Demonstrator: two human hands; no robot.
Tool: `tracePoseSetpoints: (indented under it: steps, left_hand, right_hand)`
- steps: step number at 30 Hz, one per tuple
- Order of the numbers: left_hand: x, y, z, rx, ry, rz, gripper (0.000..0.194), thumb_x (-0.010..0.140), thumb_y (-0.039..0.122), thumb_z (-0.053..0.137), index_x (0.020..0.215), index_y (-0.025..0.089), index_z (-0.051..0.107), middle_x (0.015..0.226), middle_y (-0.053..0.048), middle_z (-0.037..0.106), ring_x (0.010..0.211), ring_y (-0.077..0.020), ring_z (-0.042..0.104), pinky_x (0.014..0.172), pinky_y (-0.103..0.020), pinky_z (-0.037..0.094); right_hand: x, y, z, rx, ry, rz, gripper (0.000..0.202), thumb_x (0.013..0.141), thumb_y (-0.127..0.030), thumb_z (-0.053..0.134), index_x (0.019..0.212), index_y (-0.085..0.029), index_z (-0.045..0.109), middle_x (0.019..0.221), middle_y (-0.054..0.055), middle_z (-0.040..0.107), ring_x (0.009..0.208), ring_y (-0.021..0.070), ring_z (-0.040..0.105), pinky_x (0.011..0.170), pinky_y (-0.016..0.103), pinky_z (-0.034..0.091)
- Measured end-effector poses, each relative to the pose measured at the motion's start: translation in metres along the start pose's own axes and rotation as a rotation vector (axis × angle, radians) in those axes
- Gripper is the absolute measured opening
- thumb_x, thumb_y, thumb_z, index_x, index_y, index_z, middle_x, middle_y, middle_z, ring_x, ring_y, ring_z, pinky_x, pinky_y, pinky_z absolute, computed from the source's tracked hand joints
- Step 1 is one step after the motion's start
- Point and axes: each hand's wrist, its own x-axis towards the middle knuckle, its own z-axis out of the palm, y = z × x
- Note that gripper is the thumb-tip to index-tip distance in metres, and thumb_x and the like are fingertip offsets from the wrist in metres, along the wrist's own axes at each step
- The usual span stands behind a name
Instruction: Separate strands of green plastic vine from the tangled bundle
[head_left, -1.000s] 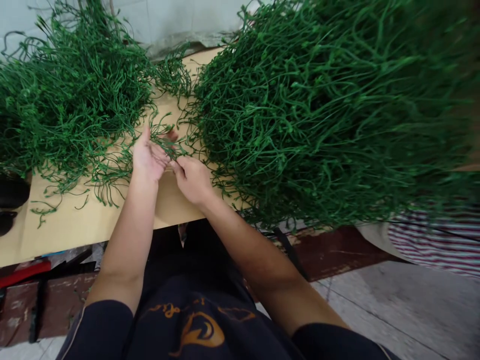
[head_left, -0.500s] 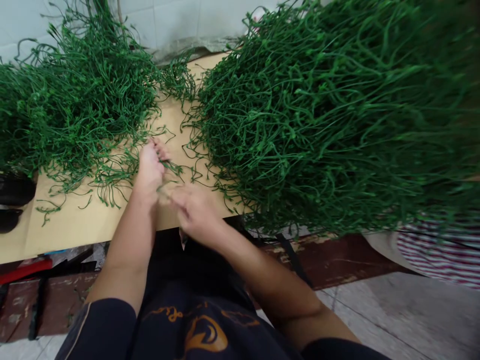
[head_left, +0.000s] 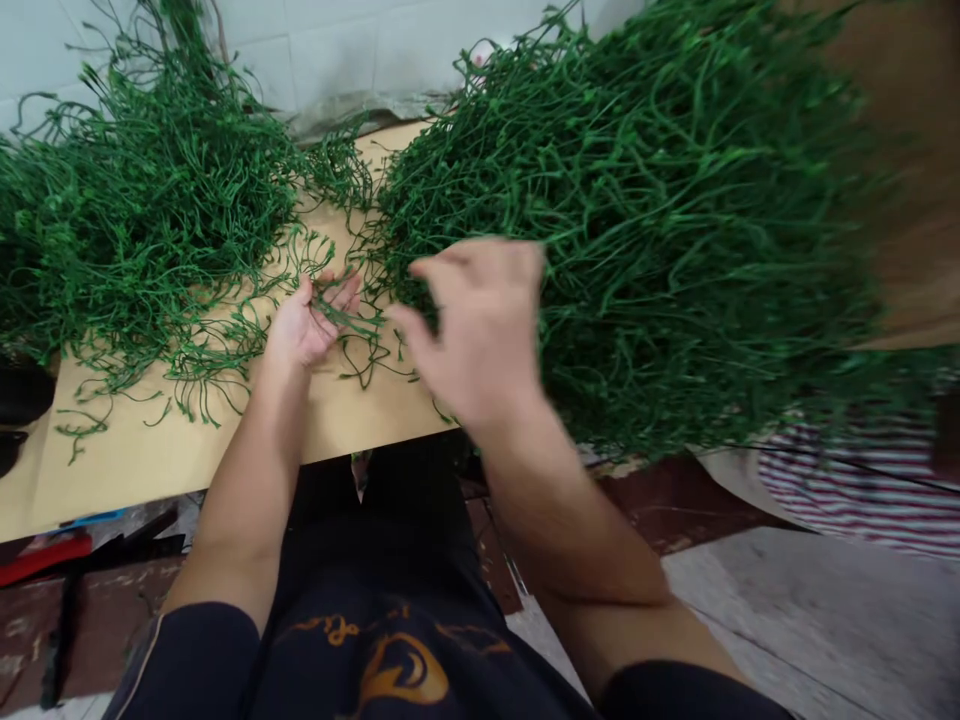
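My left hand [head_left: 311, 325] is palm up over the cardboard, its fingers loosely curled around a few thin green stems with bud tips [head_left: 341, 312], which look like garlic scapes. My right hand [head_left: 480, 325], blurred by motion, is raised at the near left side of a large heap of the same scapes [head_left: 645, 220]. Its thumb and fingers are apart and nothing shows between them. Left of my left hand, loose scapes [head_left: 206, 365] lie scattered in front of a second heap [head_left: 150, 200].
A cardboard sheet [head_left: 150, 465] covers the work surface, with a pale tiled wall [head_left: 330, 50] behind. Dark objects [head_left: 22, 395] sit at the left edge. Below are a red-handled item [head_left: 45, 560] and a dark red bench [head_left: 675, 500]. Striped cloth [head_left: 847, 490] shows at right.
My right hand has moved away from my left, up and right toward the large heap. My left hand has turned palm up with its fingers loosened. The view has shifted slightly.
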Motion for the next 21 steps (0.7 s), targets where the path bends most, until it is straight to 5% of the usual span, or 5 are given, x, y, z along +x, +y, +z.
tracePoseSetpoints:
  steps: [3, 6, 9, 12, 21]
  left_hand:
    - [-0.003, -0.003, 0.004, 0.039, -0.016, -0.016, 0.042, 0.096, 0.034, 0.025, 0.071, 0.015, 0.053, 0.078, -0.007, 0.069, 0.086, -0.0162, 0.068, 0.075, -0.030, 0.054]
    - [0.000, -0.005, 0.004, 0.026, 0.011, -0.027, 0.044, 0.096, 0.035, 0.025, 0.066, 0.015, 0.050, 0.063, -0.003, 0.063, 0.069, -0.0128, 0.067, 0.067, -0.026, 0.053]
    - [0.006, -0.004, 0.004, -0.067, 0.075, -0.032, 0.047, 0.097, 0.032, 0.025, 0.054, 0.016, 0.038, 0.039, 0.005, 0.040, 0.039, -0.0051, 0.048, 0.051, -0.016, 0.045]
    - [0.006, 0.000, 0.004, -0.102, 0.086, -0.073, 0.049, 0.097, 0.030, 0.024, 0.050, 0.017, 0.029, 0.034, 0.007, 0.022, 0.030, -0.0033, 0.031, 0.040, -0.013, 0.035]
    - [0.004, 0.011, -0.005, -0.141, 0.091, -0.075, 0.047, 0.096, 0.025, 0.026, 0.050, 0.017, 0.027, 0.036, 0.007, 0.022, 0.029, -0.0027, 0.021, 0.032, -0.014, 0.020]
  right_hand:
    - [-0.004, -0.025, 0.040, 0.092, -0.309, 0.005, 0.039, 0.090, -0.041, 0.040, 0.095, -0.009, 0.061, 0.100, 0.020, 0.059, 0.097, 0.0289, 0.049, 0.082, 0.044, 0.038]
    - [-0.003, -0.030, 0.064, 0.151, -0.466, -0.026, 0.031, 0.092, -0.025, 0.035, 0.091, -0.009, 0.062, 0.098, 0.017, 0.062, 0.091, 0.0248, 0.052, 0.080, 0.038, 0.039]
    - [-0.006, -0.033, 0.066, 0.203, -0.472, -0.080, 0.034, 0.092, -0.023, 0.031, 0.088, -0.011, 0.062, 0.097, 0.015, 0.064, 0.092, 0.0232, 0.053, 0.081, 0.034, 0.037]
    - [-0.012, -0.041, 0.058, 0.243, -0.487, -0.125, 0.033, 0.091, -0.023, 0.032, 0.084, -0.012, 0.062, 0.090, 0.014, 0.064, 0.088, 0.0223, 0.052, 0.079, 0.033, 0.037]
    - [-0.027, -0.044, 0.038, 0.342, -0.447, -0.187, 0.028, 0.087, -0.018, 0.037, 0.069, -0.015, 0.058, 0.070, 0.009, 0.059, 0.070, 0.0173, 0.047, 0.073, 0.031, 0.036]
